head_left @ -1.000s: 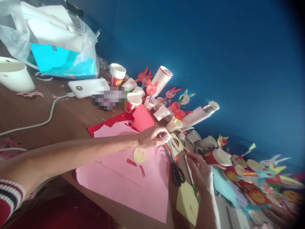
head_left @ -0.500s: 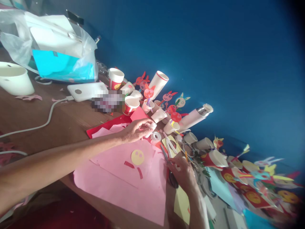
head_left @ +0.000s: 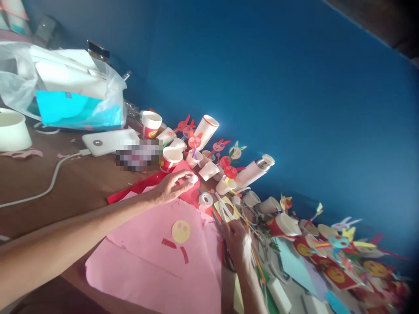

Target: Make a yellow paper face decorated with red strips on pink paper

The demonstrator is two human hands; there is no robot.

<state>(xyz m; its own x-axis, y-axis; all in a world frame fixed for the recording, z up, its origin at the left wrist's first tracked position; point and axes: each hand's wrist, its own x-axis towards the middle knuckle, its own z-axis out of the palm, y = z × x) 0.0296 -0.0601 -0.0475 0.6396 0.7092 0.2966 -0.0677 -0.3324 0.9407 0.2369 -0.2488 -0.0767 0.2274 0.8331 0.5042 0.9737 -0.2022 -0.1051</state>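
Note:
My left hand point(head_left: 172, 186) pinches a small white object point(head_left: 193, 179) above a piece of red paper point(head_left: 186, 170); its kind is unclear. My right hand point(head_left: 238, 237) lies over dark-bladed scissors point(head_left: 218, 221), its fingers curled and partly hidden, so a grip on them cannot be made out. Between the hands are a roll of clear tape point(head_left: 205, 199) and a white-handled tool point(head_left: 224, 207) on yellow paper. On the large pink paper sheet point(head_left: 157, 266) lie a yellow paper disc point(head_left: 181, 231) with two pink spots and two red paper strips point(head_left: 168, 243).
Paper cups point(head_left: 172, 159) with paper rabbit figures point(head_left: 195, 141) line the blue wall. A white thermos point(head_left: 250, 174) leans among them. To the left are a white power bank point(head_left: 111, 141) with a cable and a plastic bag point(head_left: 78, 109). A pencil point(head_left: 257, 257) lies right of my right hand.
My left hand has moved up and left over the red paper with the white object. My right hand has slid slightly forward along the scissors, which stay in place. The view has shifted.

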